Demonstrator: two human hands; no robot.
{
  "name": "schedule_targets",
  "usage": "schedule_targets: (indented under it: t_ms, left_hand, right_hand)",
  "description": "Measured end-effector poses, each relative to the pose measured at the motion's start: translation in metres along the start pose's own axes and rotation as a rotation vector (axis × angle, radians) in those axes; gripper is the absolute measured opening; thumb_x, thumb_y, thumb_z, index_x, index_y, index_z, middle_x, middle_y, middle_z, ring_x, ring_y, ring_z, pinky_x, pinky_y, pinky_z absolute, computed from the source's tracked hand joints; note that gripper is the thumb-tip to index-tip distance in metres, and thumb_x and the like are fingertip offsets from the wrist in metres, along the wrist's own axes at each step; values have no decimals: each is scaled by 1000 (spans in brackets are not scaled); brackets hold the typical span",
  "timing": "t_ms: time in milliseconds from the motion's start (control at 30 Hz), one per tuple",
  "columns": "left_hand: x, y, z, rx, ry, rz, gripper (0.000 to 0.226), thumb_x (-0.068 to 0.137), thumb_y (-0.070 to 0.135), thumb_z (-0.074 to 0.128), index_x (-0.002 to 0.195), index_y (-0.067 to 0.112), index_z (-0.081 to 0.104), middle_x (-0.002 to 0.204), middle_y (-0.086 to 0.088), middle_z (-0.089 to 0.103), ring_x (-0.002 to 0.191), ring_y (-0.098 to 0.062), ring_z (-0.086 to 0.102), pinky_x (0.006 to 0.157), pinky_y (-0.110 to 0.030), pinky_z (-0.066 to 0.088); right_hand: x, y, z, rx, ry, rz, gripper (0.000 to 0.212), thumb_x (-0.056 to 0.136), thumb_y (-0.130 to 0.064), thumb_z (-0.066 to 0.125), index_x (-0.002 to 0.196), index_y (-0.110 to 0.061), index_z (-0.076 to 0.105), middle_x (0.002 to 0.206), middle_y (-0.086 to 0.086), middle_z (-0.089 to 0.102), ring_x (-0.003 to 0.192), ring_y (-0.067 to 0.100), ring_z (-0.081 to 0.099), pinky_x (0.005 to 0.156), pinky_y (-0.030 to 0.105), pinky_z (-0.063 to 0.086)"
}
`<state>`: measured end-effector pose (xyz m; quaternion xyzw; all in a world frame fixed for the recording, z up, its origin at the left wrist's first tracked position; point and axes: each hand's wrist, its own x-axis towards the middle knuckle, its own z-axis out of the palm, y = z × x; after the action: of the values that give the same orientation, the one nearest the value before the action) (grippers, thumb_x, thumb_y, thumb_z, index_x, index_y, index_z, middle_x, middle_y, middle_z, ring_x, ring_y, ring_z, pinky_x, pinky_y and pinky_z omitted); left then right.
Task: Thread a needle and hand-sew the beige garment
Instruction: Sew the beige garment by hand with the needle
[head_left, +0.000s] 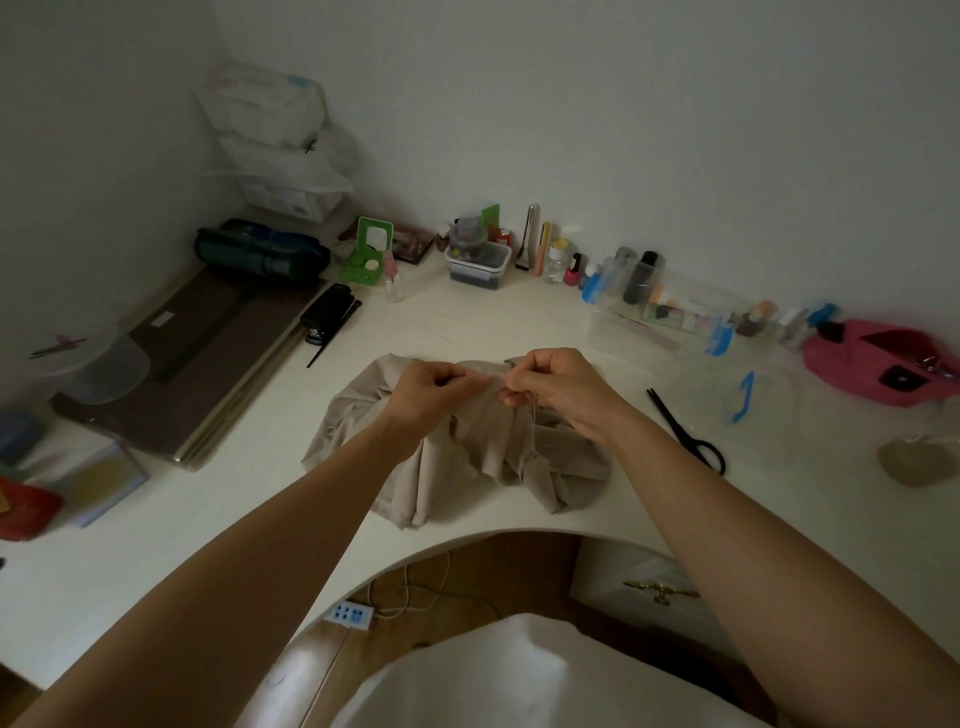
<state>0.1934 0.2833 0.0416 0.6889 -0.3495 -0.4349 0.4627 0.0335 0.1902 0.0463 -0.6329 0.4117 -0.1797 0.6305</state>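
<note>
On the white desk (467, 322) both hands pinch the bunched beige garment (467, 457), the left hand (431, 387) gripping a fold, the right hand (550, 384) holding thread (533, 415).

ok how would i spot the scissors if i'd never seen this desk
Find the beige garment on the white desk. Right of it the scissors lie flat. They are all black and slim, unlike the clear lid with a blue clip beside them.
</note>
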Motion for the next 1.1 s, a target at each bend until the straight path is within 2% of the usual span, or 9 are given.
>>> schedule_targets:
  t_ms: [133,233,400,500,667,933,1100]
  left_hand:
    - [1,0,0,-70,23,-23,10,83,17,74,74,13,69,70,-2,64,58,-2,61,55,-14,49]
    - [2,-1,-2,-100,7,-23,8,83,15,73,76,11,70,76,-10,65,69,-13,63,62,-21,53]
    - [1,1,0,-113,8,-15,6,85,11,71,79,9,71,71,-3,68,61,-6,66,57,-16,51]
    - [1,0,0,-126,9,-8,5,85,10,70,83,5,71,73,-4,69,64,-8,67,59,-17,53]
    - [1,-1,1,-144,12,9,8,85,10,70,88,3,71,79,-8,70,70,-12,67,64,-20,55]
    - [-1,-2,2,-108,19,43,14,86,9,69,93,-3,71,78,-6,70,65,-6,67,60,-15,52]
    - [0,-4,2,-66,10,74,14,85,12,71,92,0,72,84,-9,72,74,-12,68,66,-18,53]
  right_hand:
    - [-2,-1,-2,-50,-20,-4,14,87,0,66,97,11,65,80,13,74,77,20,72,86,30,58]
    - [-4,-2,-1,-140,-20,-10,9,87,-1,67,93,6,68,78,9,75,73,15,72,80,25,58]
    - [-4,-4,0,-269,-13,-26,6,85,-4,70,89,0,71,78,6,75,75,15,73,88,32,57]
    - [-5,-5,0,-298,-16,-36,2,85,-5,70,84,-4,71,78,7,75,77,17,73,91,37,56]
    - [-5,-7,1,-314,7,-36,2,85,-5,70,84,-3,71,79,9,75,77,18,73,92,39,56]
    - [-4,-6,2,-342,20,-15,4,85,-7,70,81,-5,72,77,7,75,78,18,74,93,43,55]
    - [-5,-4,3,-346,56,-15,5,85,-7,70,80,-6,72,72,3,74,72,13,73,91,39,57]
